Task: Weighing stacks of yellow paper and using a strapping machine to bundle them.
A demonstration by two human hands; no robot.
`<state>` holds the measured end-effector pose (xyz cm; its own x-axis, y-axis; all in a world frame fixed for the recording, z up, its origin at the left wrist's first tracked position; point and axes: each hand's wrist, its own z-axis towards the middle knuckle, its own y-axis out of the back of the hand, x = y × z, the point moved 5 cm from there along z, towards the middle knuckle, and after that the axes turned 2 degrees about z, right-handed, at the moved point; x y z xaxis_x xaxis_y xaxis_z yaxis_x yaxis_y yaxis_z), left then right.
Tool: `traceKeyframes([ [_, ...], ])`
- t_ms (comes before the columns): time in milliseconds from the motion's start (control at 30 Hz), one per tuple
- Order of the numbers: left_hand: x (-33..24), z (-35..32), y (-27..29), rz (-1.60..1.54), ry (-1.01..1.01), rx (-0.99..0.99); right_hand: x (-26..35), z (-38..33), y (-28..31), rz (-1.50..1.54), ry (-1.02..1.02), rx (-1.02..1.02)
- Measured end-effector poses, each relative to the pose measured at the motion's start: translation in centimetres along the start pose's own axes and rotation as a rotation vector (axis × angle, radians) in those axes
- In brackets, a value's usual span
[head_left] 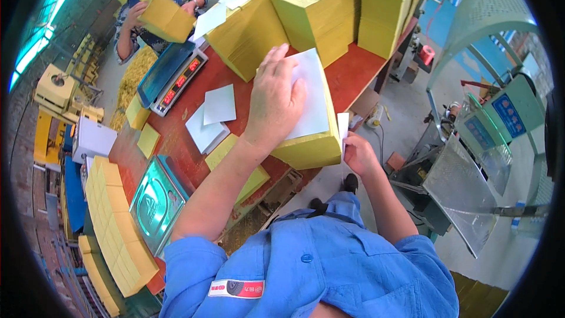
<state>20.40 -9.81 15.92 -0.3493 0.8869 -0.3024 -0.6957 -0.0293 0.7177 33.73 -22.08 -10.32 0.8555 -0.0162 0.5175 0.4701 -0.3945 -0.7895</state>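
Note:
A block of stacked yellow paper (309, 150) sits at the red table's near right edge, with a white sheet (312, 91) over its top. My left hand (273, 100) lies on that sheet with fingers stretched out, holding nothing. Low at the block's right side, my right hand (360, 153) pinches a narrow white piece of paper (342, 125) standing upright against it. Whether this piece joins the top sheet I cannot tell. Left of my left wrist lie a loose white sheet (219, 105) and a small pile of white sheets (203, 129).
Tall yellow paper stacks (312, 15) line the far side of the red table (170, 141). A digital scale (176, 79) stands at the left, a second scale (158, 203) nearer. Across the table, a masked person holds a yellow block (168, 16). Metal machinery (459, 182) occupies the right.

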Motion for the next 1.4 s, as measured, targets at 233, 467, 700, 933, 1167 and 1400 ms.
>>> traceKeyframes([
  [233, 2.2, -2.3, 1.3, 0.119, 0.280, 0.229, -1.5, -0.4, -0.5, -0.019, 0.038, -0.067],
  [467, 3.6, -6.3, 0.6, -0.558, 0.347, 0.368, -2.5, -4.7, -0.5, 0.031, 0.087, 0.041],
  [700, -1.0, -19.6, -6.7, -1.191, 0.722, 0.334, 7.6, -22.2, 5.8, -0.099, 0.333, -0.086],
  [933, -21.4, -23.6, -23.3, -1.581, 0.862, 0.528, 12.5, -44.8, 20.5, 0.085, 0.454, -0.496],
  [1167, -35.4, -27.5, -35.2, -1.040, 0.179, 0.781, 12.6, -58.2, 31.0, 0.190, 0.525, -0.675],
  [1400, -44.2, -23.0, -41.5, -1.944, 0.967, 0.955, 18.9, -57.9, 37.9, 0.138, 0.584, -0.618],
])
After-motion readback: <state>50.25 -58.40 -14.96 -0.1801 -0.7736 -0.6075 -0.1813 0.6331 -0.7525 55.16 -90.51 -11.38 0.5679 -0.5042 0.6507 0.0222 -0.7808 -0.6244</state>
